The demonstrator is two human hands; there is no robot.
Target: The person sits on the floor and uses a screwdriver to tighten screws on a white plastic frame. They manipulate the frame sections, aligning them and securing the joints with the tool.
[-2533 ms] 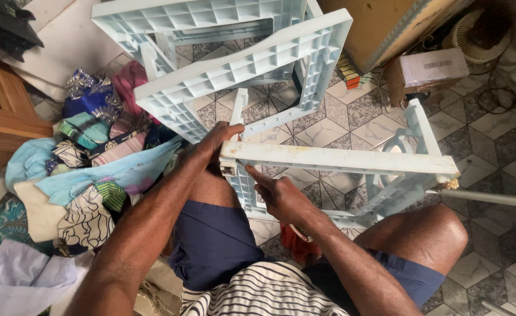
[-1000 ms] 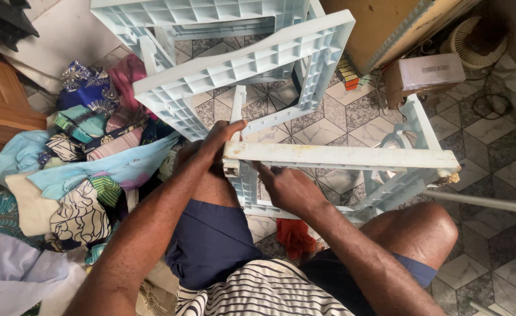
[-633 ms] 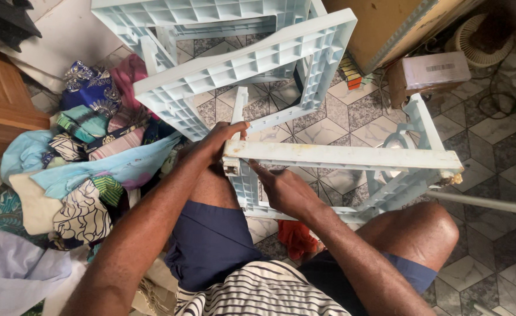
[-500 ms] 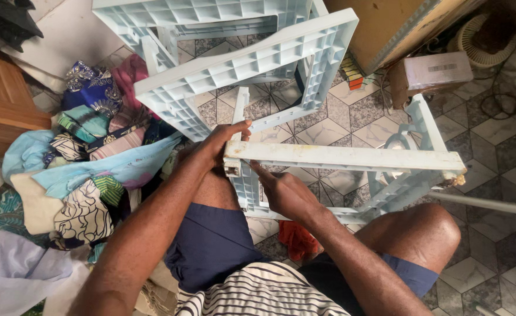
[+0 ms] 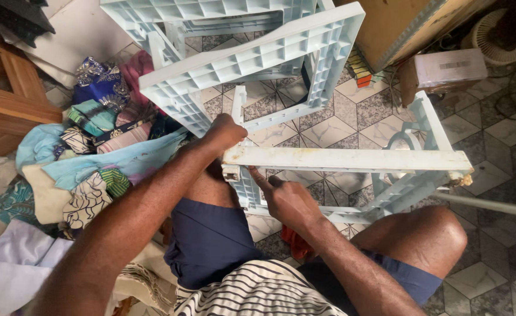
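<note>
Left hand [image 5: 225, 131] grips the pale plastic rail [image 5: 345, 159] end, right hand [image 5: 284, 196] loosely open, fingertip probing beneath; frame [image 5: 252, 61] lies unjoined.

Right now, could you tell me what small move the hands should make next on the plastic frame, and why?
Probably press the right hand fingertip in at the corner joint, since the left hand already grips that end of the white bar steady.

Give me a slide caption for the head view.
Left hand grips pale blue plastic stool leg; right hand fingers its end.
</note>
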